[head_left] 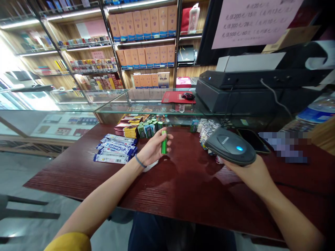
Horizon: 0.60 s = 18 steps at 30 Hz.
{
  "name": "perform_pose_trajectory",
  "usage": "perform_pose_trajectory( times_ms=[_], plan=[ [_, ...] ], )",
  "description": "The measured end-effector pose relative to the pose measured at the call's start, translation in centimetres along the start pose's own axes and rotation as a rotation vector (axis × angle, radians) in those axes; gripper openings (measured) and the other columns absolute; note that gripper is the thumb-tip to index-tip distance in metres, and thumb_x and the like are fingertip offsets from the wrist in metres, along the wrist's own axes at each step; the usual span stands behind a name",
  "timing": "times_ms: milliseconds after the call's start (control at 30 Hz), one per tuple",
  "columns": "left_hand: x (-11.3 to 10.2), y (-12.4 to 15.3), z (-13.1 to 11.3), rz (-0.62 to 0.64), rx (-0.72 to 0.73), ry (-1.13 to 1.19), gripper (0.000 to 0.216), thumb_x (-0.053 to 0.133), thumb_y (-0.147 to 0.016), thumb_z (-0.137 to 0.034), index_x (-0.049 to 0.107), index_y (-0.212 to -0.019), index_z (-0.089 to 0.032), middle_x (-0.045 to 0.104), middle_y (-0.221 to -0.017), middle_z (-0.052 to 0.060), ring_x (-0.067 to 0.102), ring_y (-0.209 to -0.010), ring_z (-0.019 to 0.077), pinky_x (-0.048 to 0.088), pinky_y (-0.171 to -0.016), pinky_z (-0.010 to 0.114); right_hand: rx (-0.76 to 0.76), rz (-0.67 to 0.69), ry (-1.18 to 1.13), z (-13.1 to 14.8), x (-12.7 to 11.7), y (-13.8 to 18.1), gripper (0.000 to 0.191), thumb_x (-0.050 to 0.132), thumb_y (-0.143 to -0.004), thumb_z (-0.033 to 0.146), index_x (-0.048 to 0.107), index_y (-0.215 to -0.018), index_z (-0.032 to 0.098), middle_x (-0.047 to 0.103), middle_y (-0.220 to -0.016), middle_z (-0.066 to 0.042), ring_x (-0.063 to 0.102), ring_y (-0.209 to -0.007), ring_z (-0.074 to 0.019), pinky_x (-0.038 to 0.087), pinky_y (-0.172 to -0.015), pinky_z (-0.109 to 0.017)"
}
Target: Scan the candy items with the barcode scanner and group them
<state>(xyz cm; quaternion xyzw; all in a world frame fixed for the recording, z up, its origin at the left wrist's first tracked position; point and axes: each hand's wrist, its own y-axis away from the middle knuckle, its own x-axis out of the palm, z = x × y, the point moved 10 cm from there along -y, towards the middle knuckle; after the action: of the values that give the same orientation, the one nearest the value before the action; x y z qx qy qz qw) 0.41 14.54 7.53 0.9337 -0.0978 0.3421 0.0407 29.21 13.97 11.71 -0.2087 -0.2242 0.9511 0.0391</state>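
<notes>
In my left hand is a slim green candy roll or tube, held upright between thumb and fingers above the table. My right hand grips a black barcode scanner with a blue light on top; its handle is mostly hidden by the scanner head. Just behind my left hand stand several green rolls. Blue-and-white packets lie in a loose pile to the left. Left of the rolls, red and yellow packets are stacked. Small bottles with pale lids stand close to the scanner's left side.
Across the back of the dark red table runs a glass counter with a mouse on a red mat. Black cash drawer equipment stands at the right. A phone lies behind the scanner. Orange boxes fill the shelves.
</notes>
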Motion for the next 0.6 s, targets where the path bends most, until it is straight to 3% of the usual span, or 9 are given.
perform_pose_trajectory(
  times_ms=[67,167,400,600],
  plan=[
    [0.2,0.1,-0.1,-0.006,0.023,-0.017,0.010,0.065,-0.095,-0.025,0.066,-0.103,-0.019,0.071,-0.118,0.006,0.065,-0.082,0.0102,0.054,-0.066,0.021,0.006,0.009,0.009,-0.2,0.1,0.0,0.037,0.078,-0.069,0.034,0.077,-0.102,0.018,0.082,-0.102,-0.010,0.076,-0.098,-0.0344,0.056,-0.096,-0.046],
    [0.1,0.0,0.3,-0.034,0.000,-0.017,0.018,0.059,-0.100,-0.031,0.068,-0.104,-0.017,0.068,-0.131,0.010,0.068,-0.096,0.0132,0.057,-0.078,0.024,0.011,0.024,0.006,-0.3,0.2,0.1,0.034,0.078,-0.069,0.033,0.078,-0.100,0.019,0.083,-0.101,-0.009,0.076,-0.097,-0.0334,0.056,-0.096,-0.044],
    [-1.0,-0.6,0.3,-0.118,0.009,0.067,0.028,0.046,-0.106,-0.033,0.068,-0.115,-0.019,0.070,-0.100,0.005,0.068,-0.089,0.0132,0.058,-0.085,0.029,0.002,0.028,0.028,-0.5,0.2,0.0,0.032,0.078,-0.068,0.032,0.077,-0.097,0.019,0.083,-0.097,-0.009,0.076,-0.093,-0.0328,0.057,-0.091,-0.043],
    [-1.2,-0.4,0.0,-0.123,0.020,-0.002,0.032,0.054,-0.102,-0.029,0.063,-0.132,-0.026,0.069,-0.097,0.002,0.065,-0.077,0.0096,0.055,-0.070,0.021,-0.002,0.026,0.016,-0.7,0.3,0.1,0.031,0.078,-0.069,0.032,0.078,-0.098,0.019,0.083,-0.098,-0.008,0.076,-0.095,-0.0333,0.056,-0.094,-0.044]
  ],
)
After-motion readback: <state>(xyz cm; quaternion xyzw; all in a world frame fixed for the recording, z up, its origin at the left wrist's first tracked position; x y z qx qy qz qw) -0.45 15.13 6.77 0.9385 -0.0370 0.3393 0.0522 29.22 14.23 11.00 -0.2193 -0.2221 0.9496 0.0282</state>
